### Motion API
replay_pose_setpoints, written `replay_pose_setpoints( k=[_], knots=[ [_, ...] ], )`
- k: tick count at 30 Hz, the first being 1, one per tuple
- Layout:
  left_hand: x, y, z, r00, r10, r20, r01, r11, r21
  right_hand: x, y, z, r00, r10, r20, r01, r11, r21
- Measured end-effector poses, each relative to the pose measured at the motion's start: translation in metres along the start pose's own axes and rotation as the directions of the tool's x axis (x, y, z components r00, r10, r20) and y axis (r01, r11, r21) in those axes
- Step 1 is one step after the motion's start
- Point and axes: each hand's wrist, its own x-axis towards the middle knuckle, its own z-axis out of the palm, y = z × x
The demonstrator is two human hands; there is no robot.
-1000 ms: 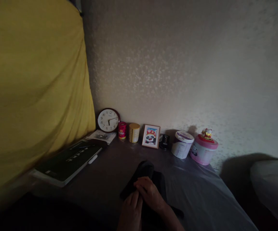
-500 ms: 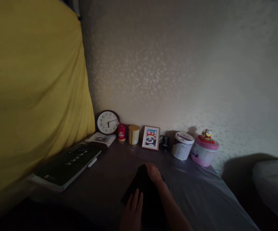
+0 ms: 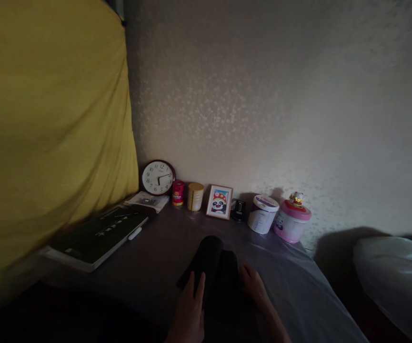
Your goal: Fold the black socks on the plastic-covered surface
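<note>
A black cloth (image 3: pixel 209 257) lies on the covered table in front of me, bent into two rounded humps at its far end. My left hand (image 3: pixel 190 307) rests against its near left part with fingers stretched and slightly apart. On the other side, my right hand (image 3: pixel 254 284) is closed at the cloth's right edge, its fingers curled and its fingertips partly hidden. Dim light hides the cloth's near end and its exact kind.
Along the wall stand a clock (image 3: pixel 158 177), a red can (image 3: pixel 177 194), a yellow-lidded can (image 3: pixel 195 197), a framed panda picture (image 3: pixel 219 202), a small black object (image 3: pixel 239 210), a white tub (image 3: pixel 262 216) and a pink tub (image 3: pixel 291 224). A large green book (image 3: pixel 102 236) lies left.
My right hand has moved from the cloth's far end down to its right edge. The cloth's far end now shows two humps. The view has shifted slightly.
</note>
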Motion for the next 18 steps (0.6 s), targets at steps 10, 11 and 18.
replay_pose_setpoints(
  k=[10,11,18],
  knots=[
    [0.001,-0.001,0.001,1.000,-0.027,0.004,0.027,1.000,-0.009,-0.007,-0.026,0.010,0.997,-0.006,-0.079,0.010,0.999,0.050],
    [0.001,-0.002,0.003,1.000,-0.024,0.001,0.024,1.000,-0.009,-0.007,-0.028,0.010,0.996,-0.011,-0.085,0.015,0.999,0.044],
    [0.000,-0.010,0.012,1.000,-0.022,0.013,0.022,1.000,0.004,-0.008,-0.035,0.018,0.998,0.002,-0.055,0.001,0.999,0.040]
  ],
)
